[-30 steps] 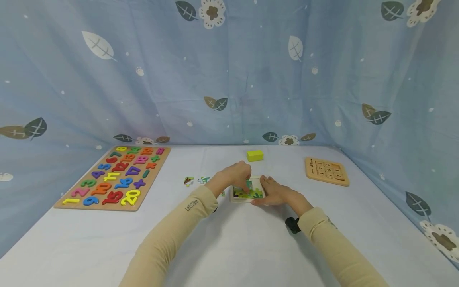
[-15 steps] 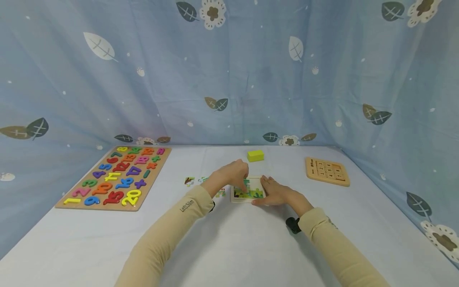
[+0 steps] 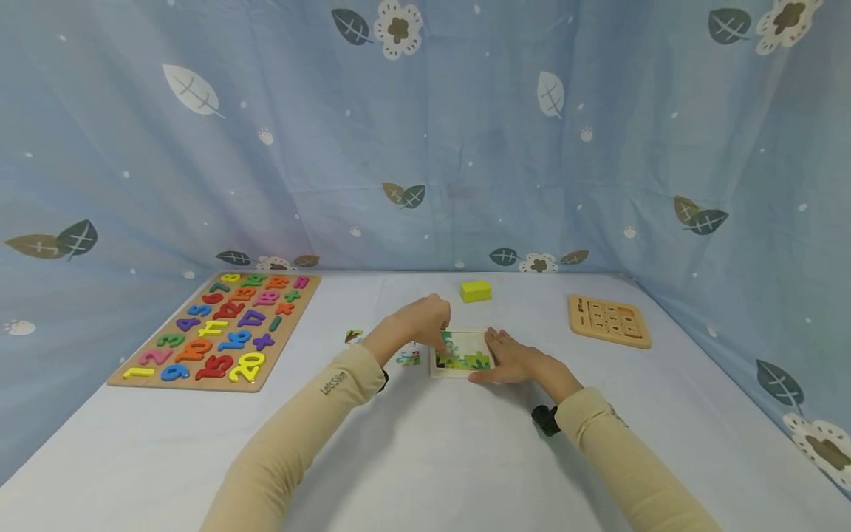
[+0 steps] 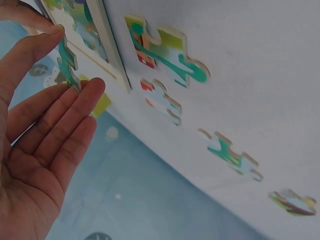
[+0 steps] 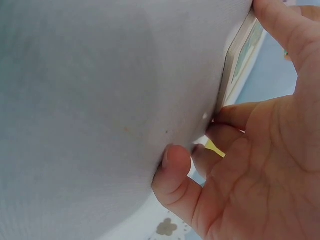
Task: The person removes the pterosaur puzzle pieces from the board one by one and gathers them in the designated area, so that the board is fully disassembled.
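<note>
Fingers and thumb of my left hand [image 3: 420, 325] pinch a teal jigsaw piece [image 4: 66, 64], held on edge over the left part of a small wooden puzzle tray [image 3: 475, 340]. Green and yellow pieces [image 3: 468, 360] fill the tray's near side, and teal ones sit at its left; the pale base shows elsewhere. My right hand [image 3: 510, 359] rests along the tray's right side, thumb at the near corner, fingers against the rim [image 5: 228, 75]. Several loose jigsaw pieces [image 4: 172, 52] lie in a row on the cloth beside the tray, partly hidden by the left arm in the head view.
A board of coloured numbers [image 3: 219, 325] lies at the left. Behind the tray stands a yellow-green block [image 3: 475, 291]. At the right is a wooden sliding number puzzle [image 3: 609, 321]. A blue patterned curtain [image 3: 465, 148] hangs at the table's back and sides.
My left hand has shifted left across the tray, baring more of its base and the teal pieces. Its forearm now covers other loose pieces. My right hand stays against the tray.
</note>
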A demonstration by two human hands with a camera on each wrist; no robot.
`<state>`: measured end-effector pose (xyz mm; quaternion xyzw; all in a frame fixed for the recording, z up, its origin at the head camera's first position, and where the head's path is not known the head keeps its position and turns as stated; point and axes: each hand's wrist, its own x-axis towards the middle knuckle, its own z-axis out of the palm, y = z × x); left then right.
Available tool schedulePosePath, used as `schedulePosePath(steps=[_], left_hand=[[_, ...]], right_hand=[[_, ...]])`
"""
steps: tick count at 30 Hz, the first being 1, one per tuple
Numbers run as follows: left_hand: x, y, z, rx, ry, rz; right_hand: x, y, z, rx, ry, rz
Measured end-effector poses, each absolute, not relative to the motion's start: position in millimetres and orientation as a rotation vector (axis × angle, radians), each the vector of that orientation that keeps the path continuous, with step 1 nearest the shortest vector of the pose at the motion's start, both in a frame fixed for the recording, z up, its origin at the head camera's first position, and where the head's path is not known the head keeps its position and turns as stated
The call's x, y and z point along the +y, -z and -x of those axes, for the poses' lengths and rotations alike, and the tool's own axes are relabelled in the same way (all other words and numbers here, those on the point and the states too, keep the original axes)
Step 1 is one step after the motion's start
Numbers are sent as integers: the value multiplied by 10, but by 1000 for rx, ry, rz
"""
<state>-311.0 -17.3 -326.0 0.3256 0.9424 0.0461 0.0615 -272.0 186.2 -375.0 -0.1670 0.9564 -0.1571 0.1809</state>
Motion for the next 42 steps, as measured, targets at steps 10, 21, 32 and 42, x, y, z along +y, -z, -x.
schedulePosePath(steps=[10, 21, 32, 42], left_hand=[[-277, 3252, 3124, 2833, -127, -982], [-398, 3249, 3091, 2861, -130, -986], [-546, 3231, 3096, 2873, -140, -943], [-720, 3264, 3085, 2878, -143, -850]], right_hand=[[1867, 3731, 2692, 2689, 433, 463], [1861, 3738, 2706, 2694, 425, 462], [1851, 3733, 2710, 2702, 434, 475], [1871, 3747, 2712, 2691, 461, 523]])
